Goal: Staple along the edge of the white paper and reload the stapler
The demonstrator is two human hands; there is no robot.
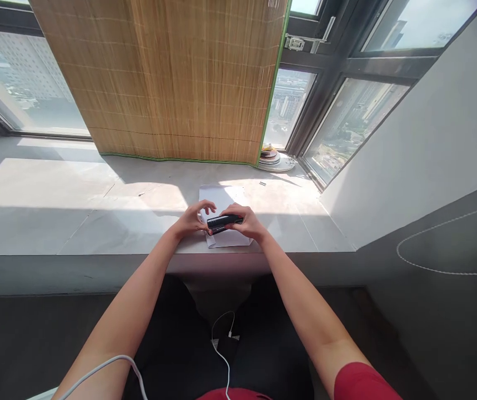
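My right hand (241,220) is wrapped round the back part of a black stapler (218,221), which it holds level above the sheets of white paper (232,240). At the stapler's front end is my left hand (194,218), its fingers curled but apart. The left thumb is close to the stapler's lower tip; whether it touches cannot be made out. Beneath both hands the paper lies on the pale window sill. A small dark strip that looks like staples (262,183) rests on the sill beyond the paper, to the right.
A bamboo blind (171,83) hangs in front of the window down to the sill. Stacked round plates or lids (277,161) sit in the right corner. A white cable (226,361) runs over my lap, and a beaded cord (413,264) hangs at the right wall.
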